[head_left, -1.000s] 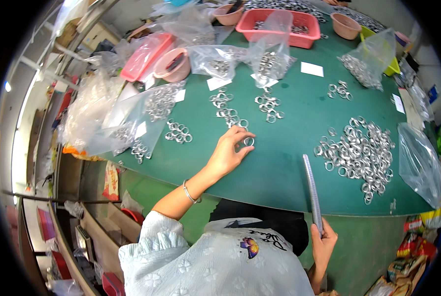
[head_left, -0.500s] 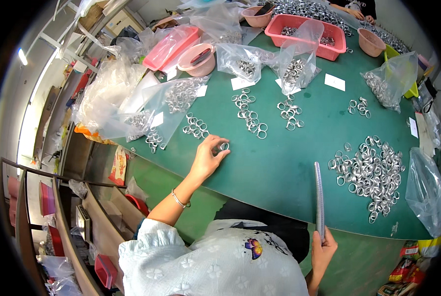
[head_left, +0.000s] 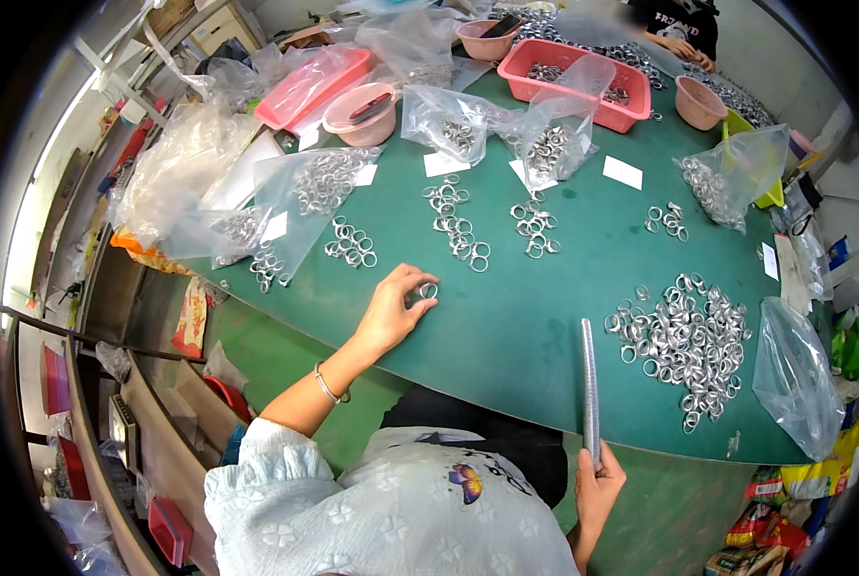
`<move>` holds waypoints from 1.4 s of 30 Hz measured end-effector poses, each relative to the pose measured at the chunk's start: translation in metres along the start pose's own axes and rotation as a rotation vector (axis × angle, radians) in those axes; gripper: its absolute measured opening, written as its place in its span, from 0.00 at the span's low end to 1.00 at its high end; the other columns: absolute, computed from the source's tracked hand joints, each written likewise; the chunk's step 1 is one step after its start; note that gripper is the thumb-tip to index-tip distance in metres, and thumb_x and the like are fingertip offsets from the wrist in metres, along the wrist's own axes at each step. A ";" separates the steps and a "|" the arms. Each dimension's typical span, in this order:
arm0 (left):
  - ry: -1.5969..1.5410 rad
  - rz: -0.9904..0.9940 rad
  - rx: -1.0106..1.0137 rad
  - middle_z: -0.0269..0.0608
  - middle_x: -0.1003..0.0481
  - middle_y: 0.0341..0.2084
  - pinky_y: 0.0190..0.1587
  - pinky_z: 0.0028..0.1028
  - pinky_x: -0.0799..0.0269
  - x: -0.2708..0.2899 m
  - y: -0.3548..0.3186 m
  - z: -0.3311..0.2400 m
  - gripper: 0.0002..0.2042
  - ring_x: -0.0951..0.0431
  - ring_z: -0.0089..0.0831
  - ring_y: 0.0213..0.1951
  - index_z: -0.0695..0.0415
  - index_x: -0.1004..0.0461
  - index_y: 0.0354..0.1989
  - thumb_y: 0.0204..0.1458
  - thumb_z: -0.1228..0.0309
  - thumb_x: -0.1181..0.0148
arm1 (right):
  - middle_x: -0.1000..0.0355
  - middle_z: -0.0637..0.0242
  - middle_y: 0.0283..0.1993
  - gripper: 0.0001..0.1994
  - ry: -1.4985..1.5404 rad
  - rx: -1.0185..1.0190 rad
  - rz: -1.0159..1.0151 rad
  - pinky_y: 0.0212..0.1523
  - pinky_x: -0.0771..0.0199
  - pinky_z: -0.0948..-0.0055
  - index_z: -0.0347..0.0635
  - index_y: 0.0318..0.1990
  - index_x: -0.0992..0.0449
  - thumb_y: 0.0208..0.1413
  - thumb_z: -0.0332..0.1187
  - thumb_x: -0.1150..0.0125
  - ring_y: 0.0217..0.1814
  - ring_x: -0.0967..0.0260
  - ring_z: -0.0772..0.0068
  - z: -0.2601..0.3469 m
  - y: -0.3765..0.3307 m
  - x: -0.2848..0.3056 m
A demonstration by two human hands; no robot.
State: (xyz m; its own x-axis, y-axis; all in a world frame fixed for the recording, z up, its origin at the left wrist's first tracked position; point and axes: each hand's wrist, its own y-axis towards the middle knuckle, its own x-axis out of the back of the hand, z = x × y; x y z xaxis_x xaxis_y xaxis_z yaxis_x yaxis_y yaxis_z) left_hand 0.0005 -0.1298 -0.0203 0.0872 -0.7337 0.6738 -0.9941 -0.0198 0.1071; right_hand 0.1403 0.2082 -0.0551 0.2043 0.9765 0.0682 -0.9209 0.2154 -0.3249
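Note:
My left hand is closed over the green table, a silver ring pinched between thumb and fingertips. At the table's front edge my right hand grips the lower end of a ring mandrel, a long tapered metal stick that points away from me with no ring on it. To its right lies a large heap of silver rings. Just beyond my left hand sits a small group of rings, and a longer cluster of rings lies farther to the right.
Clear bags of rings line the far side with white paper slips. Behind them stand a pink basket and a pink bowl. An empty plastic bag lies at right. Another person's hands show at the far edge.
The whole view has shifted, so the table's things appear farther left. Against the table, my left hand has moved slightly right with the ring; the mandrel stays nearly as it was.

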 end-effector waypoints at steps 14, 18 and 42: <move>-0.154 0.202 -0.426 0.42 0.31 0.34 0.38 0.30 0.32 -0.114 0.068 -0.063 0.14 0.29 0.38 0.35 0.61 0.28 0.38 0.39 0.78 0.37 | 0.35 0.75 0.27 0.15 -0.007 0.043 -0.103 0.24 0.46 0.88 0.27 0.44 0.29 0.48 0.23 0.41 0.26 0.45 0.89 0.005 -0.010 0.005; -0.089 0.083 -0.412 0.43 0.31 0.33 0.39 0.33 0.32 -0.188 0.136 -0.090 0.14 0.29 0.40 0.36 0.61 0.28 0.36 0.38 0.75 0.36 | 0.39 0.79 0.23 0.15 0.065 0.037 -0.156 0.19 0.51 0.88 0.28 0.45 0.29 0.49 0.25 0.41 0.20 0.49 0.92 0.009 -0.016 0.013; -0.624 0.495 -0.334 0.38 0.29 0.33 0.40 0.29 0.32 -0.191 0.120 -0.131 0.11 0.29 0.29 0.36 0.60 0.27 0.40 0.48 0.72 0.42 | 0.43 0.80 0.16 0.14 0.263 0.163 -0.395 0.13 0.57 0.88 0.27 0.48 0.32 0.53 0.23 0.46 0.13 0.51 0.93 0.008 -0.009 0.026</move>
State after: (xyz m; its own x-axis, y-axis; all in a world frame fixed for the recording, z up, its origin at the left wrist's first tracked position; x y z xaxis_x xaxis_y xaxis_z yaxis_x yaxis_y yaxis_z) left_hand -0.1272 0.0969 -0.0407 -0.4998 -0.8460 0.1856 -0.8284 0.5295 0.1826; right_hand 0.1513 0.2313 -0.0426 0.6050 0.7910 -0.0905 -0.7921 0.5865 -0.1690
